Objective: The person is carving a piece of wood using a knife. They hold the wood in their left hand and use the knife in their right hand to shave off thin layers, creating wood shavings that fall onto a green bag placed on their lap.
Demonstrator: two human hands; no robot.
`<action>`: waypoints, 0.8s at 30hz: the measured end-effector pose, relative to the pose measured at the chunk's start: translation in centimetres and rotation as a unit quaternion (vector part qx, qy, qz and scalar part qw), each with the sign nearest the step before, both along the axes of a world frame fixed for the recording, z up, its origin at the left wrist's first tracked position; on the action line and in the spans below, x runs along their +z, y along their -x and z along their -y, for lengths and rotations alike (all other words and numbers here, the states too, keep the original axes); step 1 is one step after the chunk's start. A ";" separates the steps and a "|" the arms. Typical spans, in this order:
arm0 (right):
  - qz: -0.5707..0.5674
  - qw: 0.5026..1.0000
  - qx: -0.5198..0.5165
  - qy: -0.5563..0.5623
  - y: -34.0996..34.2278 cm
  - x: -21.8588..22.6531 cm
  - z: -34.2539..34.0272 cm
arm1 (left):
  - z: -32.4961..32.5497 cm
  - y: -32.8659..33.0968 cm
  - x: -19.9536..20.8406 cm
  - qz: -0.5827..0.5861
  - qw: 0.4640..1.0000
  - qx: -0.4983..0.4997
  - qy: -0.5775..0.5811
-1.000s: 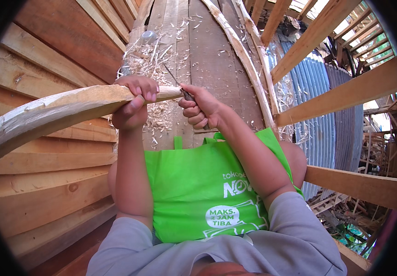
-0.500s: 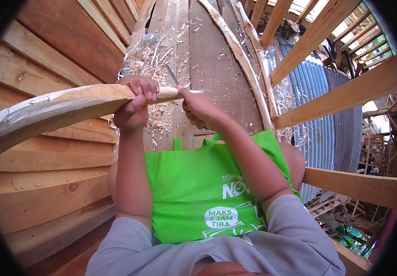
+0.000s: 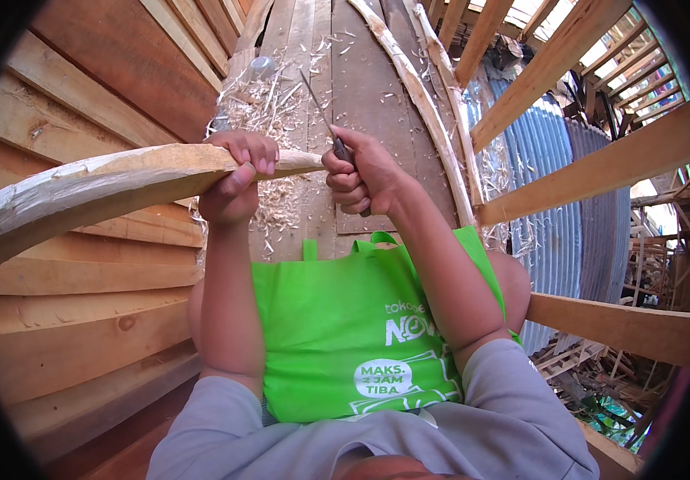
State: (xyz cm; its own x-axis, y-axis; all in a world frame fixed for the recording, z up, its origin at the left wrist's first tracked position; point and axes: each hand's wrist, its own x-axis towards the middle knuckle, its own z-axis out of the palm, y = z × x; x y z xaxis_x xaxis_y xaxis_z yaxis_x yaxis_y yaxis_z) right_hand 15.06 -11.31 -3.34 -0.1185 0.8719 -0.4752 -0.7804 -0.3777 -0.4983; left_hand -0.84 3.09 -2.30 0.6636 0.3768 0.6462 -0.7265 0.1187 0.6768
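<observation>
My left hand (image 3: 237, 176) is closed round a long, curved, peeled branch (image 3: 113, 180), which runs from the left rim to just short of my right hand. Its surface is pale and carved, with a narrower end to the right. In my right hand (image 3: 365, 172) a knife (image 3: 317, 102) is gripped by its dark handle, with the thin blade tilted up and away to the left. The blade stands beyond the branch, apart from its surface as far as I can see. A green cloth bag (image 3: 329, 320) lies across my lap beneath both forearms.
Pale wood shavings (image 3: 277, 206) litter the plank floor (image 3: 369, 104). Near them stands a clear cup (image 3: 262, 69). Two long peeled poles (image 3: 417, 88) lie at the right. Stacked boards (image 3: 81, 264) line the left side; wooden rails (image 3: 593, 180) and blue corrugated sheeting (image 3: 549, 160) are on the right.
My right hand has moved slightly right, and the knife has come off the branch, its blade swinging more upright. My left hand and the branch have hardly moved.
</observation>
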 end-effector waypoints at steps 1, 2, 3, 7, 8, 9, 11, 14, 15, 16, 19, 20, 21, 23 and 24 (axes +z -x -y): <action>0.000 0.998 -0.061 0.012 -0.5 -0.7 0.1 | 0.1 -0.1 0.1 0.003 1.000 0.004 0.018; -0.031 0.988 -0.151 0.022 -1.4 -2.2 0.2 | 0.4 -0.2 0.3 0.005 0.999 0.008 0.037; -0.052 0.957 -0.280 0.062 -1.9 -3.4 0.3 | 0.5 -0.2 0.3 0.006 0.998 0.013 0.055; -0.058 0.800 -0.579 0.147 -4.1 -5.4 0.8 | 0.6 -0.4 0.4 0.006 0.998 0.019 0.053; -0.038 0.801 -0.582 0.137 -4.4 -5.6 0.9 | 0.6 -0.4 0.4 0.006 0.998 0.017 0.055; -0.020 0.802 -0.583 0.126 -4.0 -4.8 0.9 | 0.5 -0.3 0.3 0.005 0.998 0.018 0.056; 0.202 0.870 -0.432 0.123 -3.6 -3.5 0.6 | 0.4 -0.2 0.3 0.006 0.998 0.021 0.056; 0.530 0.839 -0.072 0.105 -2.7 -2.8 -0.1 | 0.3 0.0 0.2 0.003 0.998 0.018 0.055; 0.506 0.852 -0.090 0.097 -2.1 -2.7 -0.3 | 0.3 0.0 0.2 0.002 0.998 0.016 0.056; 0.483 0.865 -0.107 0.090 -1.7 -2.7 -0.4 | 0.4 0.0 0.2 0.002 0.998 0.018 0.056; 0.541 0.828 -0.119 0.084 -2.3 -5.7 -0.2 | 0.7 -0.2 0.4 0.003 0.998 0.021 0.057; 0.522 0.839 -0.097 0.118 -2.2 -6.8 -0.1 | 0.6 -0.2 0.4 0.004 0.998 0.021 0.056; 0.501 0.849 -0.072 0.152 -1.9 -7.7 0.0 | 0.5 -0.1 0.2 0.004 0.998 0.023 0.057; 0.429 0.876 -0.062 0.213 -2.2 -9.9 0.4 | 0.5 -0.3 0.2 0.009 0.998 0.013 0.053; 0.375 0.893 -0.072 0.238 -2.2 -10.4 0.5 | 0.4 -0.4 0.2 0.010 0.999 0.007 0.050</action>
State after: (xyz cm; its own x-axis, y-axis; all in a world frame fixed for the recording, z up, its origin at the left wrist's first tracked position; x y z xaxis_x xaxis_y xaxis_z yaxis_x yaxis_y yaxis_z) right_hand 17.27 -11.78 -13.78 0.4857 0.5312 -0.6942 -0.3528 -0.6075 -0.7117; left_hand -0.46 2.65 -2.14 0.6451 0.4491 0.6182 -0.7418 0.1742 0.6476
